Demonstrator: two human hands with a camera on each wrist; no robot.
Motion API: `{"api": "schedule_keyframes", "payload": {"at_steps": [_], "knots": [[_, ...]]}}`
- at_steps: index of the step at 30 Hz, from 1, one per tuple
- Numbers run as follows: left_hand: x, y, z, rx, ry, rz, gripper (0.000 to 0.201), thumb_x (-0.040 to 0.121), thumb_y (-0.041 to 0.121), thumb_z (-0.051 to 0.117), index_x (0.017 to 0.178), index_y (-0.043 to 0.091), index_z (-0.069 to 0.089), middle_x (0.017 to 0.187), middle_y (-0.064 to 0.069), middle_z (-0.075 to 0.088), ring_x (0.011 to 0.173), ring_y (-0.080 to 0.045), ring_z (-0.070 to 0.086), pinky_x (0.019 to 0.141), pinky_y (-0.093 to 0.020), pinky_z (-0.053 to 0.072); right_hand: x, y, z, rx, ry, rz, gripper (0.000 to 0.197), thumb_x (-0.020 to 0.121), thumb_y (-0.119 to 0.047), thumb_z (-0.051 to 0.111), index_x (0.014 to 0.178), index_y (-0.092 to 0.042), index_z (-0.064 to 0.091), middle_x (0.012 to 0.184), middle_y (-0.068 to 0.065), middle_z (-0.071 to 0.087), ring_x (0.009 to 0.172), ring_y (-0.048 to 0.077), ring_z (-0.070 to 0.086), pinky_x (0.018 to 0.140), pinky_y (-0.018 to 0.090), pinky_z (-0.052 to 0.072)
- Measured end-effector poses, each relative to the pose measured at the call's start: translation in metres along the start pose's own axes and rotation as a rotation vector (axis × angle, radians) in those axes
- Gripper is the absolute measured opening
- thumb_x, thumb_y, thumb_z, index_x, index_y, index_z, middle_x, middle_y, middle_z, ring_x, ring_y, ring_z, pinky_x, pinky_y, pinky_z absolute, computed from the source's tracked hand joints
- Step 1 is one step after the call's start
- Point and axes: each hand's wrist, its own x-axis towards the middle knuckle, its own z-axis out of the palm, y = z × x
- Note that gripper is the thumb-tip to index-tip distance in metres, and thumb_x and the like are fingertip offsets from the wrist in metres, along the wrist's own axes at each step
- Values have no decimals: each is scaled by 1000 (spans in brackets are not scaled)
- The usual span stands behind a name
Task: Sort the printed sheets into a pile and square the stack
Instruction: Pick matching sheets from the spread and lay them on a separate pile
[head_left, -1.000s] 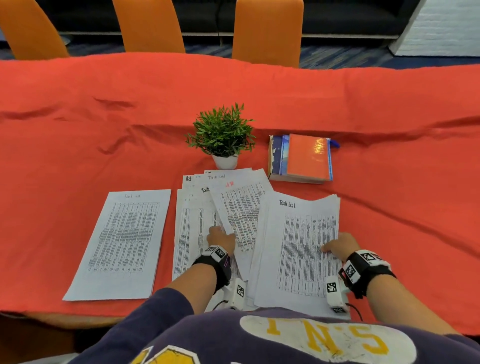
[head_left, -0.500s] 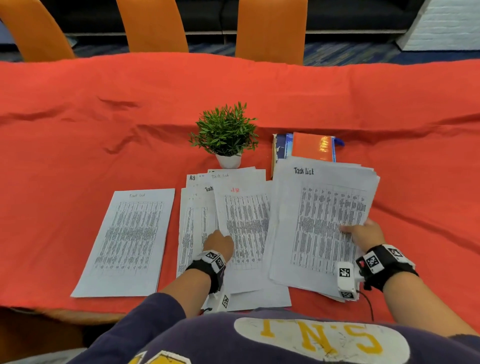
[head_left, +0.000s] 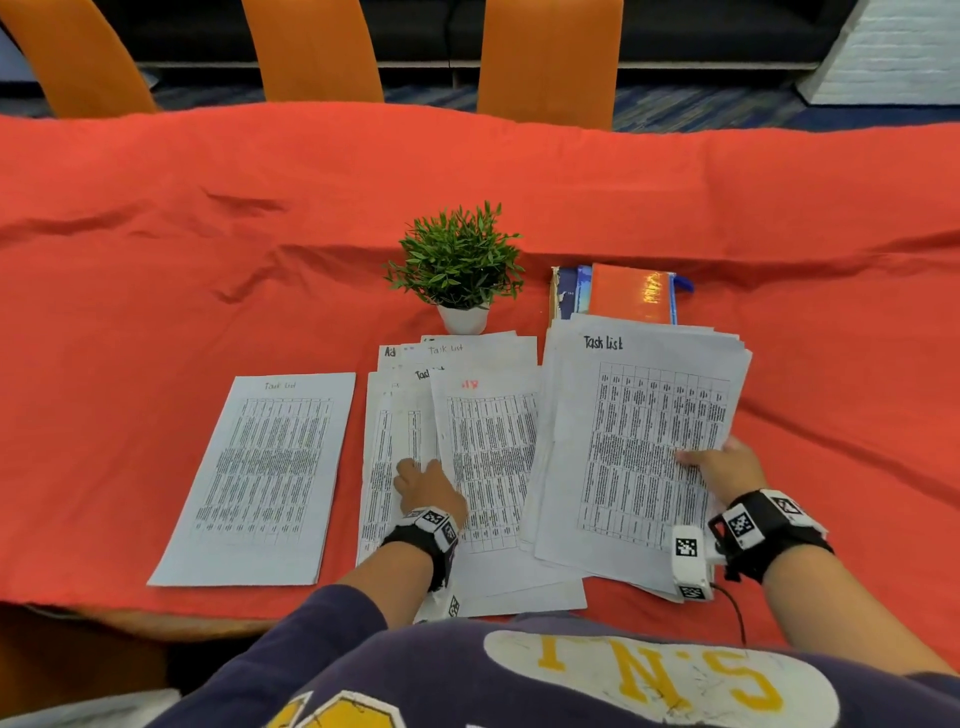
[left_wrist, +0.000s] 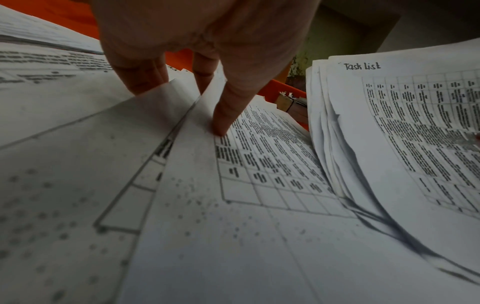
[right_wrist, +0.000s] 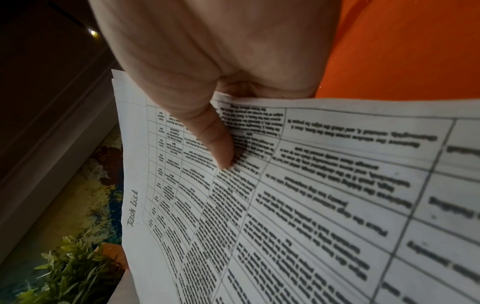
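Head view: the desk (head_left: 156, 218) is covered with a red cloth. The right hand (head_left: 727, 467) holds a lifted sheaf of sheets (head_left: 639, 447) headed "Task List", thumb on top and fingers hidden beneath; it hangs over the near edge right of centre, its far end overlapping a stack of books (head_left: 631, 293). The left hand (head_left: 426, 486) rests on a fanned spread of sheets (head_left: 488, 447) at the middle of the near edge. One single sheet (head_left: 260, 478) lies flat apart, farther toward the left edge. A small potted plant (head_left: 460, 265) stands behind the spread.

Left wrist view: the left hand (left_wrist: 207, 41) has its thumb (left_wrist: 228, 111) pressing on a printed sheet, while the fingers (left_wrist: 145, 76) tuck under the raised edges of the fanned spread of sheets (left_wrist: 259, 164). The sheaf of sheets (left_wrist: 405, 127) rises at the right.

Right wrist view: the right hand (right_wrist: 221, 61) pinches the sheaf of sheets (right_wrist: 311, 205), thumb (right_wrist: 210, 131) lying flat on the printed table, paper bowing. The potted plant (right_wrist: 70, 271) shows below.
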Motion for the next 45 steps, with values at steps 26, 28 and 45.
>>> {"api": "schedule_keyframes", "payload": {"at_steps": [26,28,45], "knots": [[-27,44,-68,-768,-31,463,29,86,-4,56,104,18,60,99,8,65,88,-2,59,76,-6,43,-23,-36,24,248,-258,12,43,71,5,65,113,8,56,117,24,63,111,39,60,103,55,40],[-33,50,-71,-826,-87,495,33,85,-1,59,109,22,61,107,8,67,99,-5,62,86,-13,45,-25,-38,27,257,-281,-12,27,81,9,58,107,3,60,118,24,63,109,37,61,101,53,43],[-48,84,-94,-879,106,464,50,90,9,58,136,18,42,113,4,63,103,-13,63,86,-23,52,-40,-67,47,148,-235,-445,32,81,4,66,109,-12,64,106,0,71,96,13,68,89,28,51]]}}
